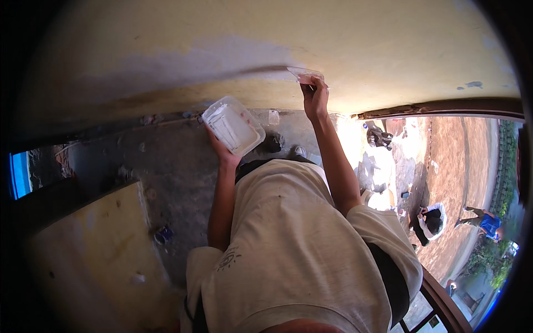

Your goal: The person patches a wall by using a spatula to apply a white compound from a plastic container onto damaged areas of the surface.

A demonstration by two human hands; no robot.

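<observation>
My left hand (pixel 224 151) is closed on the side of a clear square plastic tub (pixel 256 135), which is tilted so its inside shows. White paste (pixel 230 127) coats the tub's bottom and walls. Up at the yellowish wall (pixel 377 61), my right hand (pixel 316 101) pinches a thin, see-through flat scraper (pixel 304 74). The scraper's blade lies at or very near the wall; I cannot tell whether it touches. To its left, a pale whitish patch (pixel 222 58) spreads over the paint, with a dark shadow streak below it.
Below the tub is a grey, stained floor (pixel 177 161), with a small dark blue can (pixel 164 234) on it. A yellow wall section (pixel 100 238) stands at the lower left. On the right, a doorway opens onto sunlit ground (pixel 449 166), where a seated person (pixel 431 221) and a person in blue (pixel 489 225) are.
</observation>
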